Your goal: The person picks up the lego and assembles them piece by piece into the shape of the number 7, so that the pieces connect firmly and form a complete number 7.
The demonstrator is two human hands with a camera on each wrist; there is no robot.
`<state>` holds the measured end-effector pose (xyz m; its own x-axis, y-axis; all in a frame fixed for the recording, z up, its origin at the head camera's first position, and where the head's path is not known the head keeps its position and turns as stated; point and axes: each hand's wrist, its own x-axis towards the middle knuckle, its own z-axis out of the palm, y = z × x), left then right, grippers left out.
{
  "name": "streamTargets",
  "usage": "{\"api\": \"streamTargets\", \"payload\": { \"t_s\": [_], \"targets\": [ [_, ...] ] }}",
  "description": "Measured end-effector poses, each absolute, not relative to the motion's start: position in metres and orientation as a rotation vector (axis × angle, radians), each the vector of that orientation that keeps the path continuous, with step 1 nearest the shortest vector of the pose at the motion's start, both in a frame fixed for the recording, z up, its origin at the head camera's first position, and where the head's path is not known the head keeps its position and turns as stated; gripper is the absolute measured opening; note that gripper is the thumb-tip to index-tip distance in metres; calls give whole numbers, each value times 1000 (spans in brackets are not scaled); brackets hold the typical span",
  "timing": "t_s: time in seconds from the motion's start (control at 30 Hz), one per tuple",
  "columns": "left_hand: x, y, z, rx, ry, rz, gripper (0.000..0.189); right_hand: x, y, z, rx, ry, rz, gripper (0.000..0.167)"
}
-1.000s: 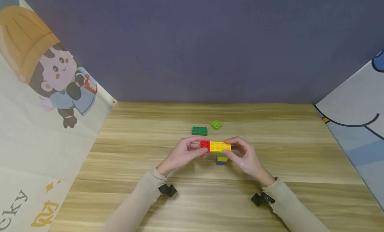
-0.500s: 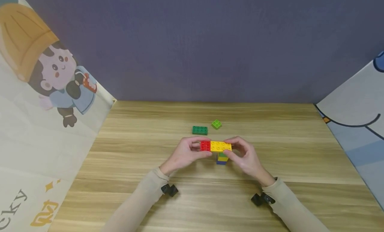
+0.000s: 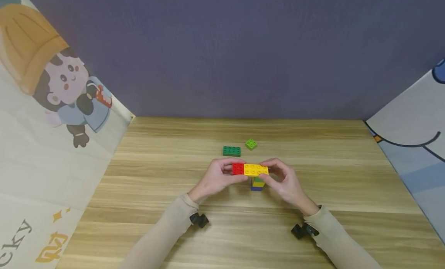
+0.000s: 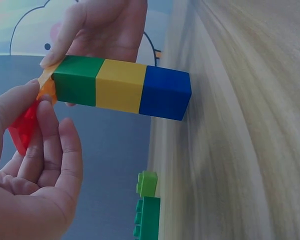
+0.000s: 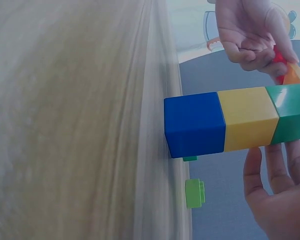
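A red brick [image 3: 238, 169] lies in line with the left end of a yellow brick [image 3: 255, 169], studs up. My left hand [image 3: 216, 176] has its fingers around the red brick, its thumb tip on the front side where the two colours meet. At the yellow brick's right end, my right hand [image 3: 283, 181] pinches it between thumb and index finger. This yellow brick tops an upright stack: a green brick [image 4: 78, 80], a second yellow brick [image 4: 121, 86] and a blue brick [image 4: 166, 92] at the bottom, on the table. From above, the stack is mostly hidden.
Behind the hands, a dark green brick [image 3: 231, 151] and a smaller light green brick [image 3: 251, 144] lie loose on the wooden table [image 3: 167, 145]. A dark panel [image 3: 243, 60] stands along the far edge, with printed panels at both sides.
My left hand has shifted slightly right, its thumb sliding from the top of the red brick to the front where red meets yellow. The right hand and stack stay nearly still.
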<state>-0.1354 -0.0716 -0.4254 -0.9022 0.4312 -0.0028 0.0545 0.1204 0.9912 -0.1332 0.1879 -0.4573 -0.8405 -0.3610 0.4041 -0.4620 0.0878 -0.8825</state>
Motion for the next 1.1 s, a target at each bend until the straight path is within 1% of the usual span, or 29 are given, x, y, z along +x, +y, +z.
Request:
{"api": "streamTargets", "payload": {
  "t_s": [0.5, 0.7, 0.83, 0.97, 1.1],
  "targets": [
    [-134, -71, -431, 519, 2155, 1865, 42, -136, 192, -451, 843, -2350, 1894, 32],
    [-134, -70, -432, 517, 2160, 1861, 41, -138, 198, -444, 858, -2434, 1858, 36],
    [-133, -70, -431, 494, 2161, 1855, 42, -145, 205, -439, 893, -2430, 1866, 31],
    [-133, -71, -429, 484, 2162, 1847, 42, -159, 209, -434, 807, -2469, 1912, 26],
    [-133, -70, -429, 488, 2172, 1844, 42, -173, 210, -432, 658, -2656, 1818, 31]
  ]
}}
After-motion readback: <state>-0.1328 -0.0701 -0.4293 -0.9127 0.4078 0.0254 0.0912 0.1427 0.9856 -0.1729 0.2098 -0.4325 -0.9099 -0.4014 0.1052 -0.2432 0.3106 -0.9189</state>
